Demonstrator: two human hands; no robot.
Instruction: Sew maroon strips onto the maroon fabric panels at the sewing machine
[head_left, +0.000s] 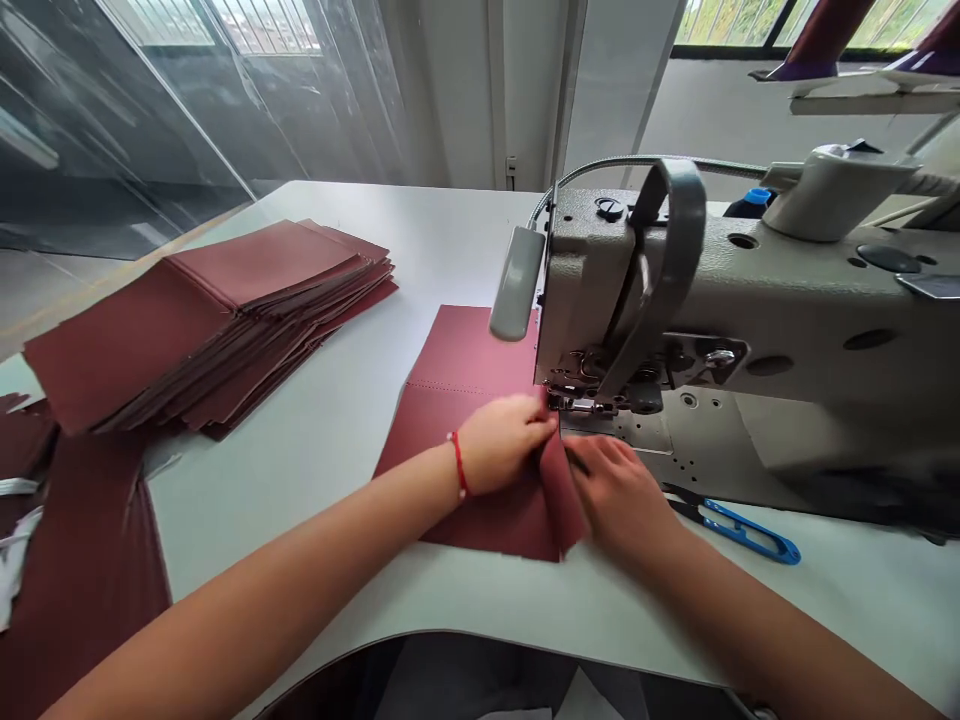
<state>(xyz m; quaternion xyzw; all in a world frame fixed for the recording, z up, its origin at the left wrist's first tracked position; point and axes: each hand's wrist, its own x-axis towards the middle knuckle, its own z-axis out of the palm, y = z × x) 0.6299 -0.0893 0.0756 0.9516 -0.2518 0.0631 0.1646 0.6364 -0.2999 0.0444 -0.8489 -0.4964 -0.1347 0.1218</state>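
Note:
A maroon leather-like panel with a stitched line across it lies on the white table, its right edge at the needle area of a grey sewing machine. My left hand, with a red bracelet at the wrist, grips the panel just left of the presser foot. The panel's near right edge is folded up between my hands. My right hand is closed at that raised edge, fingers bent; a small dark bit shows beside its thumb, and I cannot tell what it is. Blue-handled thread snips lie right of my right hand.
A stack of maroon panels sits at the left of the table. More maroon material hangs at the near left edge. A grey lever plate juts from the machine head. Thread cones stand at upper right.

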